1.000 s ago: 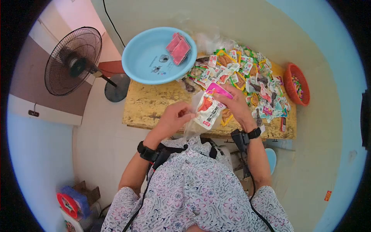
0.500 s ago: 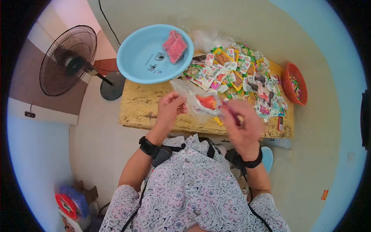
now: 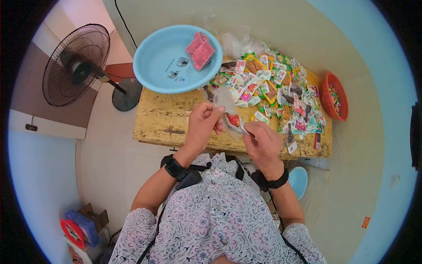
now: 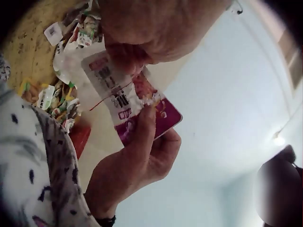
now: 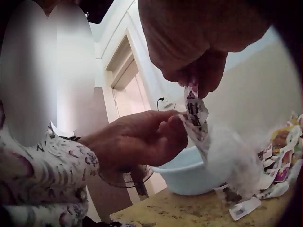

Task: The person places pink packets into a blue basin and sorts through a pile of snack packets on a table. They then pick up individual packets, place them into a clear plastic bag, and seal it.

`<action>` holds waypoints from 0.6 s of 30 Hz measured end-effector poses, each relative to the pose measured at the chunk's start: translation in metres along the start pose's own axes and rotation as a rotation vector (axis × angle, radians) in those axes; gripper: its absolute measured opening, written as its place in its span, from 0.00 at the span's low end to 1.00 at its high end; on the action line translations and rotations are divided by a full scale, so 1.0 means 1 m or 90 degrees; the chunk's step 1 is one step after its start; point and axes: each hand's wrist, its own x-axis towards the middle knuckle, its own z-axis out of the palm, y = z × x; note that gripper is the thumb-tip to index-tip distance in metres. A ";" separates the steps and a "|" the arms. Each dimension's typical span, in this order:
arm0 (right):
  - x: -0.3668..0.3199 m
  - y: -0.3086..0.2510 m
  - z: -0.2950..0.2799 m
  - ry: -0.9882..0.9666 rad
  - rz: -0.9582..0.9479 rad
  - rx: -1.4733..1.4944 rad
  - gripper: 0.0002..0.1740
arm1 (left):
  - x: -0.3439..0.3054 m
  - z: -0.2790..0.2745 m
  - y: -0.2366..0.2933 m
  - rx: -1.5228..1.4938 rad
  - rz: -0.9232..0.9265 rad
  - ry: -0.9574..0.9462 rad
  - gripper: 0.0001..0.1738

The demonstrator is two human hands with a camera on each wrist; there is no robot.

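Note:
Over the table's front part, my left hand pinches the edge of a clear plastic bag, thumb on top. From the other side my right hand pinches the magenta end of a snack packet. In the left wrist view the snack packet shows white and magenta with dark print, and its white end overlaps the clear bag. The right wrist view shows the packet edge-on below my right hand, with the bag hanging beside it.
Many packaged snacks lie heaped on the worn yellow table. A light blue basin with pink packets stands at the back left. To the right is a red basket of small wrapped pieces. A fan stands left.
The packet, first broadside between both hands, has been turned to a steeper angle. My right hand swung right, then came back in toward my left. Both hands keep their hold.

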 end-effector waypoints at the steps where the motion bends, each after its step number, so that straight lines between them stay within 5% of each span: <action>1: 0.000 -0.003 0.007 0.015 0.012 0.015 0.13 | -0.001 0.000 0.000 -0.007 0.012 -0.012 0.09; 8: -0.005 0.011 0.053 -0.086 0.159 0.002 0.06 | -0.012 0.001 0.011 0.039 0.002 -0.100 0.08; 14: 0.003 0.022 0.062 -0.068 0.073 -0.142 0.06 | -0.012 -0.021 0.000 0.063 -0.042 -0.078 0.09; 18: 0.000 0.027 0.068 -0.155 0.121 -0.193 0.08 | -0.012 -0.031 0.003 0.076 -0.041 -0.042 0.09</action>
